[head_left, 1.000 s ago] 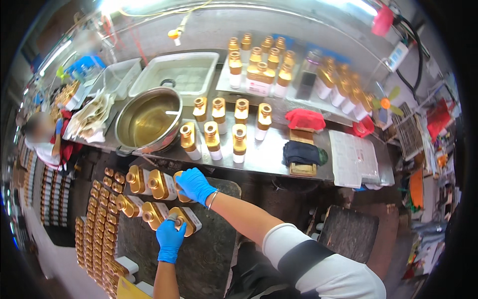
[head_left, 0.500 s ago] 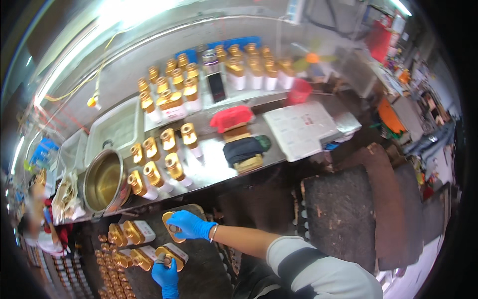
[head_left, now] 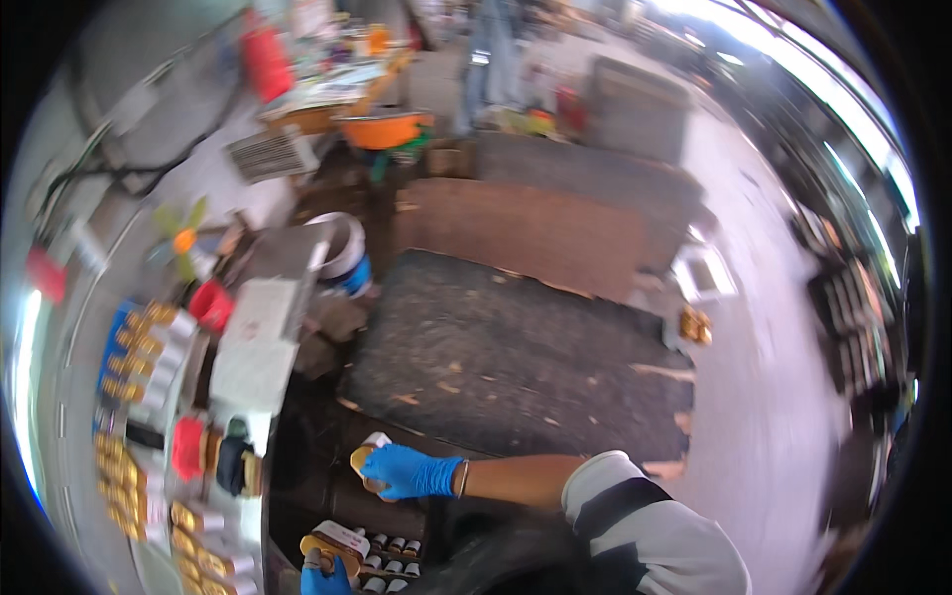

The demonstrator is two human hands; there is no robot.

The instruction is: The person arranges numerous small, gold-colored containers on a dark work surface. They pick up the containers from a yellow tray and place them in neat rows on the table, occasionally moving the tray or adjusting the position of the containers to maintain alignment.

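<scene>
Gold-and-white flat bottles are in both my blue-gloved hands. My right hand, on an outstretched arm with a bracelet at the wrist, is closed round one bottle, with its gold part to the left and a white end showing behind. My left hand, near the lower edge, grips another gold-and-white bottle, tilted, with red marks on its white side. Its fingers are partly cut off by the picture's lower edge. Rows of small white-topped pieces lie beside the left hand's bottle.
Ahead lies a dark, worn board, with a brown board beyond it. On the left, a bench holds gold-and-white bottles, a red cloth and a white foam slab. A white bucket stands past the bench. Small gold pieces sit at the board's right.
My view has swung right, so the bench now shows at the left and the dark board ahead. Both hands, each with its bottle, have come away from the rows of bottles on the tray.
</scene>
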